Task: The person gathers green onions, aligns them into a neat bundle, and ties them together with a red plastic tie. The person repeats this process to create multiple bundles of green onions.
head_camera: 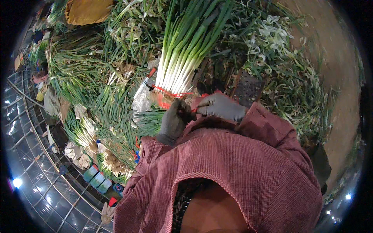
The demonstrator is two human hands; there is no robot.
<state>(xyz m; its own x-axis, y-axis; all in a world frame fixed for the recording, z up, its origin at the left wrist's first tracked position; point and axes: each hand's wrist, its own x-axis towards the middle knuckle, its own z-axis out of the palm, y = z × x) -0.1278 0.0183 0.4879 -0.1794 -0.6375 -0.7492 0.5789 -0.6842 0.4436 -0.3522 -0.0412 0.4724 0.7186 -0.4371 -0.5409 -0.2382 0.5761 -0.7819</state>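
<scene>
A large bundle of green onions [179,67] lies before me, its white stalks toward me and its green leaves pointing away. Red twine [172,93] runs around the stalks near the roots. Both hands wear grey gloves and meet just below the root ends. My left hand [174,119] has its fingers curled at the twine. My right hand [220,107] pinches a red strand between thumb and fingers. To the left of the roots lies a knife [144,83] with a red-orange handle and a pale blade. The roots are partly hidden behind the hands.
Loose green onions [75,72] and leaf trimmings [271,38] spread widely on both sides. More green onions [86,132] lie at left near blue containers [97,178]. A yellow-brown sack [89,11] is at upper left. Bare ground [341,81] runs along the right.
</scene>
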